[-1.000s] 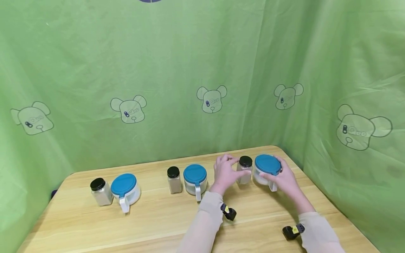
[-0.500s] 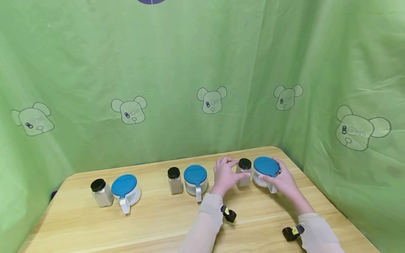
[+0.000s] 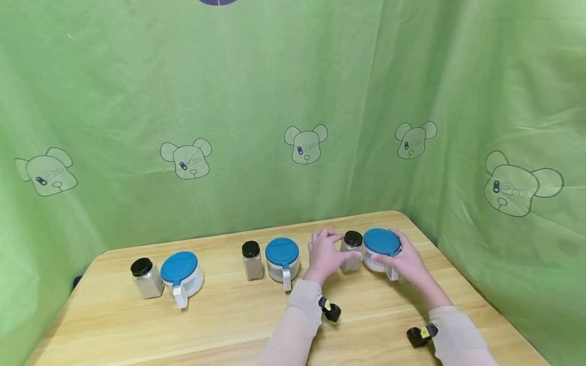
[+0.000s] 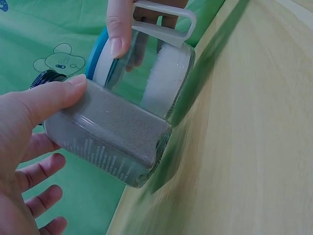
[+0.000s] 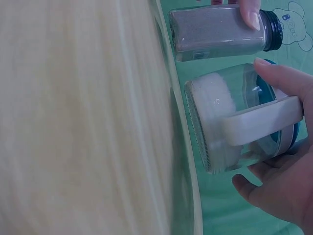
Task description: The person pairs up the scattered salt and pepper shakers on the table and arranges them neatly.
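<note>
My left hand (image 3: 326,255) pinches a square glass spice jar (image 4: 110,125) with a black lid, thumb on one side; its other fingers spread free in the left wrist view. Grey-brown powder fills this jar. Just right of it, my right hand (image 3: 409,258) grips a round glass seasoning pot (image 5: 215,117) near its blue lid (image 3: 382,241). White grains lie in the pot, and its white handle (image 5: 264,121) points toward me. Both are roughly upright and side by side at the table's right end. Whether their bases touch the wood, I cannot tell.
On the wooden table (image 3: 220,325), another spice jar (image 3: 253,262) and blue-lidded pot (image 3: 282,256) stand at the middle. A third jar (image 3: 147,278) and pot (image 3: 180,274) stand at the left. A green curtain (image 3: 256,101) hangs behind and along the sides.
Both hands have shifted slightly left and toward me, with the spice jar and the seasoning pot in them. The other jars and pots have stayed put.
</note>
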`<state>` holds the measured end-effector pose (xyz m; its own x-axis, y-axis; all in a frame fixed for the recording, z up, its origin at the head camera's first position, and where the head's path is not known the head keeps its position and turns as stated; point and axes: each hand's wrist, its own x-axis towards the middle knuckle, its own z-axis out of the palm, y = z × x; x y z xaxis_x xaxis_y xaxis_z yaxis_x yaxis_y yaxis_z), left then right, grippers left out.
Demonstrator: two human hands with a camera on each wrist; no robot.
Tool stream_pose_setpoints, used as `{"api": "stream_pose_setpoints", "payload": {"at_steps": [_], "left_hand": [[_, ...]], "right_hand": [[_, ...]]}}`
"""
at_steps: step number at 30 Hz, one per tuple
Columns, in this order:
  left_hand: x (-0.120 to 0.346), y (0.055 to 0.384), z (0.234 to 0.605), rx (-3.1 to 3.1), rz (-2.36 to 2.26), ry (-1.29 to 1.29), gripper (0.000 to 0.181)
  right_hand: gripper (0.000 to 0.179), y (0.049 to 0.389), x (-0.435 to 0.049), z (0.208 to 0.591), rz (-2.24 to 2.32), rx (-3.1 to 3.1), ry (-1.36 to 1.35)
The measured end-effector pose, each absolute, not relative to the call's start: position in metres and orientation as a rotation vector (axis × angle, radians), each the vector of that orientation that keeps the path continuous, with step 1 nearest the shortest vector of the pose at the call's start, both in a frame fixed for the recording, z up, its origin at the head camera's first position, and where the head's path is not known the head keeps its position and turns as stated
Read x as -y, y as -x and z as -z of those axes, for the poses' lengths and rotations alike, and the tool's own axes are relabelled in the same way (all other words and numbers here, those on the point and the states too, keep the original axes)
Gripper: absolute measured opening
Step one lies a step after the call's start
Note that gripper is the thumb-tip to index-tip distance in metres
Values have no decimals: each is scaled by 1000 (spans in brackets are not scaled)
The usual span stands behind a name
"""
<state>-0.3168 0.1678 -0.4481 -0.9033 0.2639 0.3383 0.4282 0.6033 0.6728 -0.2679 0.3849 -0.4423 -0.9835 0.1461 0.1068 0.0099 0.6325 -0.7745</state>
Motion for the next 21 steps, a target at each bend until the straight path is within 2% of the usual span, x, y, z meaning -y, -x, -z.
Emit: {"api": "stream_pose_setpoints", "payload": {"at_steps": [21], "left_hand": [[-167, 315, 449, 2673, 1196, 530, 67]], "right_hand": [[106, 268, -380, 445, -1260, 2741, 140]]}}
